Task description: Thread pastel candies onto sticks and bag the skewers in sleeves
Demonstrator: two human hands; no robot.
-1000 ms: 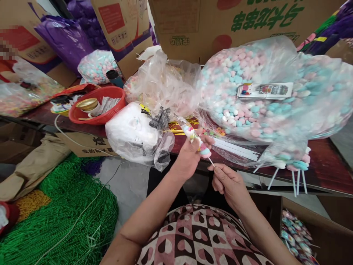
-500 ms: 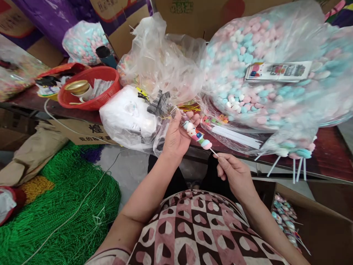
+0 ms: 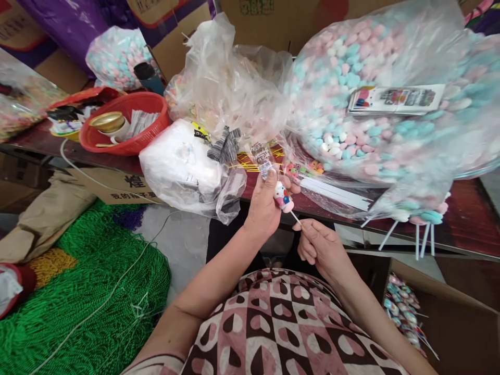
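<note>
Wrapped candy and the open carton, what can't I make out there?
Head view: part of the wrapped candy, covered by the left hand.
Head view: lower tip of the white stick, hidden in the right hand.
Head view: wrapper lettering, too small to read.
Head view: rest of the carton, cut off by the right edge.

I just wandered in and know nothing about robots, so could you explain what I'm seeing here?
There is no machine at work here: these are a person's own bare hands. The view comes from one camera worn on the head, looking forward and down.

The left hand holds a candy stick with a colourful printed wrapper around its sweets; the right hand pinches the bare end of its white stick.

On the dark red table sit a big clear bag of pink, blue and white sweets, with printed packets lying on it, a red basket and thin yellow strips.
</note>
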